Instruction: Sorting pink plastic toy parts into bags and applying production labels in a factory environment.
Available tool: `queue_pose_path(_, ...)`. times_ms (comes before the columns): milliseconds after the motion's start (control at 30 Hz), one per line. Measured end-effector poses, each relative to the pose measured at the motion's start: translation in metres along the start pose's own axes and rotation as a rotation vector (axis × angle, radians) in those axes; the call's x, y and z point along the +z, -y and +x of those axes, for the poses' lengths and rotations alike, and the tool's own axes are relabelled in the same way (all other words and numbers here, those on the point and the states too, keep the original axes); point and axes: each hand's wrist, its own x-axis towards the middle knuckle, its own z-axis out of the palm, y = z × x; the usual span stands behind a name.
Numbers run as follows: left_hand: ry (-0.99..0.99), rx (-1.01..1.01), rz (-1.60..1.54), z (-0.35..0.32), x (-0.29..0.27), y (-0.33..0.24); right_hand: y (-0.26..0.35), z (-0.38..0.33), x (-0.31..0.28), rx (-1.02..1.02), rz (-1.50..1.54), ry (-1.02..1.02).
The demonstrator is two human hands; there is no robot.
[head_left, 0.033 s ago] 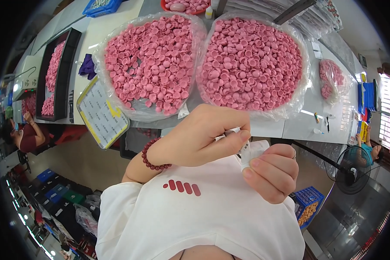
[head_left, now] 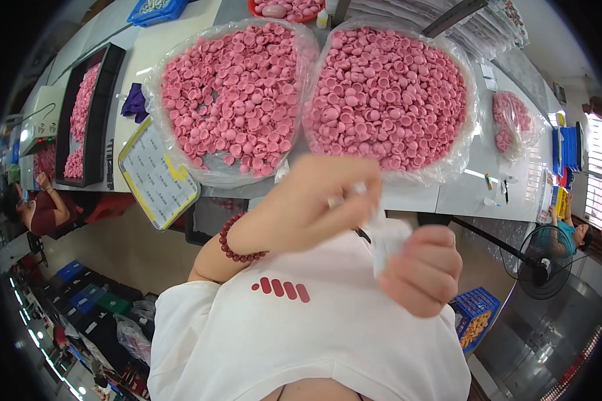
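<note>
**Hands closed on a small white piece above the bench**

Long white workbenches (head_left: 408, 197) were seen stretching across the room, with a standing fan (head_left: 545, 262) on the floor to the right and blue crates (head_left: 475, 314) below the bench edge. Two large clear plastic bags were set side by side on the bench, the left bag (head_left: 231, 97) and the right bag (head_left: 391, 90) both heaped with small pink caps. A black tray (head_left: 87, 117) of the same pink pieces was laid further left, and a yellow-edged sheet (head_left: 157, 175) was propped just beside the left bag. A smaller bag of pink pieces (head_left: 512, 123) was placed well to the right.

Close to the camera, in front of a white shirt (head_left: 301, 341), the left hand (head_left: 308, 207) was held curled, a dark red bead bracelet (head_left: 237, 244) worn at its wrist; its fingertips were pinched on the top of a small white piece (head_left: 384, 234). The right hand (head_left: 425, 271) was closed in a fist around the lower part of that piece. What the piece was could not be told.
</note>
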Motion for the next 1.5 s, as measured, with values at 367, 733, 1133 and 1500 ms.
queue_pose_path(367,-0.095,-0.177,-0.482,-0.002,-0.011,0.036,-0.005,0.001,0.009,0.237,0.197,-0.276)
queue_pose_path(733,0.108,-0.302,-0.759,-0.001,0.012,0.045,-0.009,-0.004,0.002,0.967,0.981,-0.338)
queue_pose_path(1133,0.021,-0.458,-0.915,0.005,0.021,0.058,-0.012,-0.014,0.019,1.205,1.063,-0.239)
queue_pose_path(1500,-0.123,-0.412,-0.833,0.016,0.012,0.054,-0.036,-0.021,0.018,1.226,1.468,-0.428)
